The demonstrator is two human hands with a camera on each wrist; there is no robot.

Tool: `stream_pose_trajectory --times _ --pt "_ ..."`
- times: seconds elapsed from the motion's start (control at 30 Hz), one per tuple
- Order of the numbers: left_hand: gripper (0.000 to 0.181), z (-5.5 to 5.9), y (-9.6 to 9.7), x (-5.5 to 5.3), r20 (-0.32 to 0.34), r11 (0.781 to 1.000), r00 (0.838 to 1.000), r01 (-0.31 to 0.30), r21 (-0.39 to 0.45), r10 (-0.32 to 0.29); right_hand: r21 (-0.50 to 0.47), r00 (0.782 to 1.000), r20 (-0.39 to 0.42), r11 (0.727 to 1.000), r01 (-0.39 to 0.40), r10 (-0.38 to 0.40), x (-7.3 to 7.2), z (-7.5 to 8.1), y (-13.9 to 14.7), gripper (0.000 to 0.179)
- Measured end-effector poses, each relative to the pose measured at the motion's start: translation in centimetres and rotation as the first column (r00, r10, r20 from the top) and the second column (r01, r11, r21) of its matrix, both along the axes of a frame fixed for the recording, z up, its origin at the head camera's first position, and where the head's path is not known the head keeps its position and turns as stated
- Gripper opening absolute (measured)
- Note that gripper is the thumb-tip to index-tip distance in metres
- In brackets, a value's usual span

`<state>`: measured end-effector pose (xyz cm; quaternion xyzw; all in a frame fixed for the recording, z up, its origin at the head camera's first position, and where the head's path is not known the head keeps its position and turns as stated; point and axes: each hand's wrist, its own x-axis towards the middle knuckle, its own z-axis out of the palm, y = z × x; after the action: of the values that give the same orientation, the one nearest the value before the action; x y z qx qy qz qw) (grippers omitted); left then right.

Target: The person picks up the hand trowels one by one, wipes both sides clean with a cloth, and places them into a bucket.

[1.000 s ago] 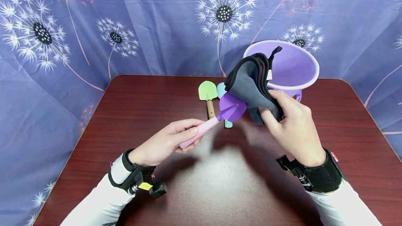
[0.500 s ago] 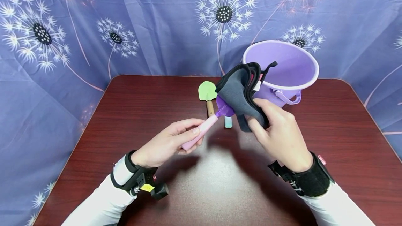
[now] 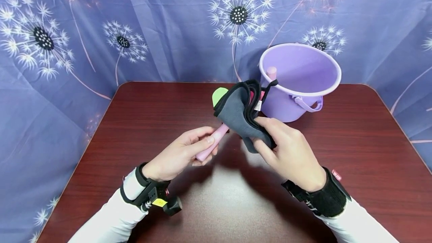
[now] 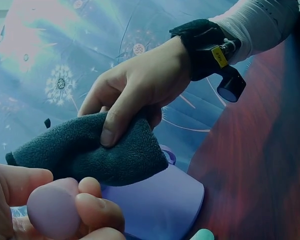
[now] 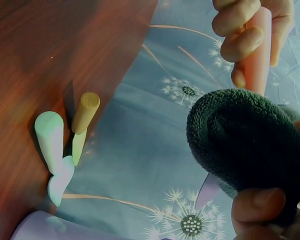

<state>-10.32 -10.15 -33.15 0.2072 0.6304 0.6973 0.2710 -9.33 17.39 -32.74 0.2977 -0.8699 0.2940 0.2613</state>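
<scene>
My left hand [image 3: 180, 151] grips the pink handle of a small hand trowel [image 3: 213, 144]. In the head view the folded grey cloth [image 3: 236, 110] with black edging covers its blade. A sliver of the purple blade [image 5: 208, 191] shows past the cloth in the right wrist view. My right hand [image 3: 291, 153] pinches the cloth between thumb and fingers, its folds around the blade. From the left wrist view, the handle's round end [image 4: 54, 210] faces the camera and the right thumb presses the fabric.
A purple bucket [image 3: 283, 106] stands at the back right, a pink handle end [image 3: 271, 72] inside it. Left of it on the table [image 3: 152, 111] lie a green trowel [image 3: 218, 96] with a wooden handle [image 5: 86, 114] and a pale blue-green trowel [image 5: 50, 140]. A dandelion-print curtain [image 3: 182, 29] hangs behind.
My right hand has brought the cloth left and down over the trowel's purple blade, uncovering the bucket's front and the pink handle end inside. My left hand has barely moved.
</scene>
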Motion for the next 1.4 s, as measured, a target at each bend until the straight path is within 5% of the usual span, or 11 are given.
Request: stream_pose_trajectory --times 0.43,0.83,1.13,1.4 --pt "0.025 0.3 -0.3 0.2 0.036 0.996 0.999 -0.026 -0.084 0.029 0.097 0.993 -0.118 0.995 -0.018 0.03 0.1 0.6 -0.1 0.035" --pt "0.025 0.2 -0.6 0.0 -0.031 0.994 0.999 0.028 -0.108 -0.031 0.115 0.974 -0.225 0.993 0.02 0.007 0.1 1.6 0.1 0.036" --pt "0.017 0.3 -0.5 0.0 -0.222 0.979 0.973 0.015 -0.202 -0.06 0.087 0.968 -0.249 0.996 0.034 -0.011 -0.1 1.9 0.4 0.035" --pt "0.022 0.4 -0.7 -0.2 -0.28 0.961 0.957 -0.002 -0.276 -0.078 0.079 0.967 -0.251 0.995 0.058 -0.037 -0.3 1.7 0.8 0.038"
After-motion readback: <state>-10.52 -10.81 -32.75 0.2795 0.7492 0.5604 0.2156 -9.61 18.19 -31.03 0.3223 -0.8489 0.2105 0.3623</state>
